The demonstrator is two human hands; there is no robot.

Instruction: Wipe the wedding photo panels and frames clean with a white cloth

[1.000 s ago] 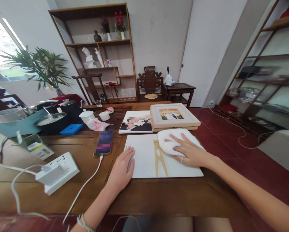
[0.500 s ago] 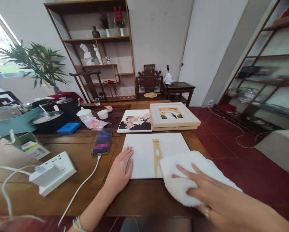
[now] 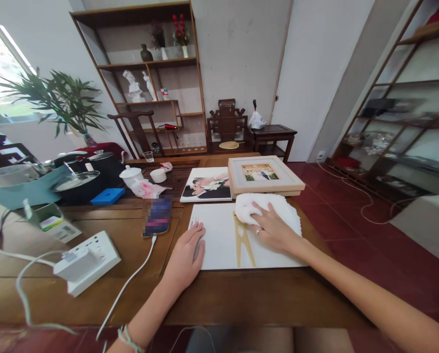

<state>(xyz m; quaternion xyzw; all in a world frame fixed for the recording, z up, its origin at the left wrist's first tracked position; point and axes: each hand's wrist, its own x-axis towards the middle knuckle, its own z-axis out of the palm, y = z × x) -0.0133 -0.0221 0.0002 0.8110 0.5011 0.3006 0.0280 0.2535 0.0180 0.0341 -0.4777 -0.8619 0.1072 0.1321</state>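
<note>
A white rectangular board (image 3: 219, 240) lies flat near the front of the wooden table. My left hand (image 3: 184, 252) rests along its left edge, fingers stretched out, holding nothing. On the board's upper right, my right hand (image 3: 276, 228) presses on a folded white fluffy cloth (image 3: 291, 211), its fingers spread over the fabric. A tan A-shaped figure (image 3: 239, 247) shows on the board, its top covered by the cloth; whether it is printed or a separate piece, I cannot tell. Small grey marks near my left fingertips are partly hidden.
Behind the board lie a photo panel (image 3: 205, 193) and a pale framed picture (image 3: 291, 181). To the left are a charging phone (image 3: 157, 215), a white power strip (image 3: 94, 272) with trailing cables, a blue box (image 3: 107, 196) and a white teapot (image 3: 129, 174). Red floor lies beyond the table's right edge.
My right hand and the cloth have moved up and left across the board, from its lower right corner. More of the tan figure's lower part shows. My left hand stays at the left edge.
</note>
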